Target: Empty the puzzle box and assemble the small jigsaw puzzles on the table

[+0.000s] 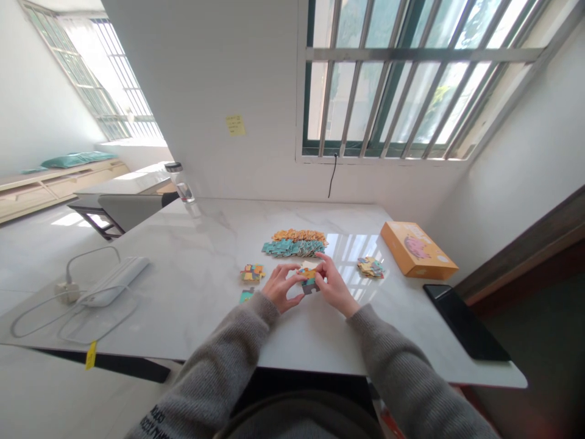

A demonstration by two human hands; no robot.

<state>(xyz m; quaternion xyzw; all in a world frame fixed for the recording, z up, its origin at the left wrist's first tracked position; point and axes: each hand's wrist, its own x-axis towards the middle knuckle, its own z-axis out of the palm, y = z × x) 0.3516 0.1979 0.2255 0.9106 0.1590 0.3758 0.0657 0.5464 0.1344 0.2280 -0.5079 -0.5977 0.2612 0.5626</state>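
Pinching puzzle pieces [309,281] between them, the left hand [282,288] and right hand [337,286] could knock them askew by pressing unevenly, with the teal pile [292,247] just beyond both hands.

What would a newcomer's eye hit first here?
Probably the left hand and right hand, together over the white table, fingers on puzzle pieces. Just beyond them lie the heaped orange pieces and teal pieces. Then the bright barred window above, and the orange box to the right.
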